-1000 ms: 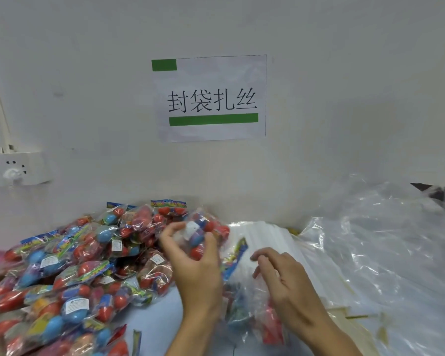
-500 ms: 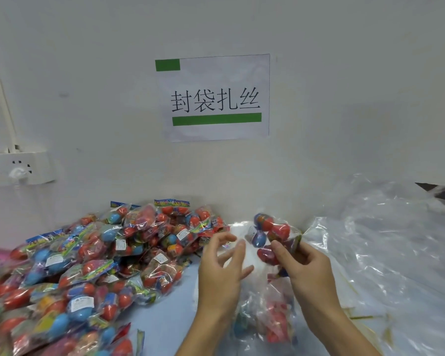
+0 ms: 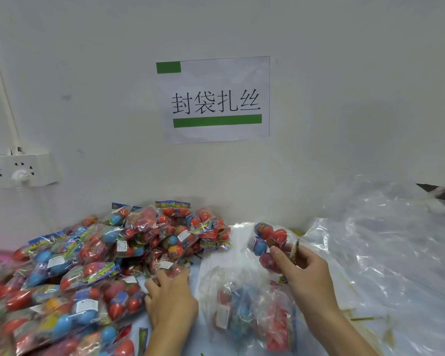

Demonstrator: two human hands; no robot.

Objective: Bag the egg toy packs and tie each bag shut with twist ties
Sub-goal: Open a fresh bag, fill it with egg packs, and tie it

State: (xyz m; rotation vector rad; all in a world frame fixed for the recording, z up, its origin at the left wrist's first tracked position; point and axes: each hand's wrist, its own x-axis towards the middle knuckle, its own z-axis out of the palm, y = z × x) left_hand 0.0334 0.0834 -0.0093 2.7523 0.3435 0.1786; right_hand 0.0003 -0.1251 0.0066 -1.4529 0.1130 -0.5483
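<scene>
A big heap of egg toy packs (image 3: 88,265), red and blue eggs in clear wrappers, covers the left of the table. My right hand (image 3: 303,276) pinches one egg toy pack (image 3: 270,240) and holds it above a clear bag (image 3: 249,312) that holds several packs. My left hand (image 3: 170,296) reaches into the edge of the heap, its fingertips on a pack (image 3: 168,268) there. Whether the fingers grip that pack I cannot tell.
Large crumpled clear plastic sheeting (image 3: 385,253) fills the right side. Thin yellow-green twist ties (image 3: 360,318) lie under it at the lower right. A paper sign (image 3: 216,98) hangs on the white wall, and a power strip (image 3: 18,170) is mounted at left.
My right hand took the pack from my left hand and keeps it above the bag. My left hand has moved left and down to the heap.
</scene>
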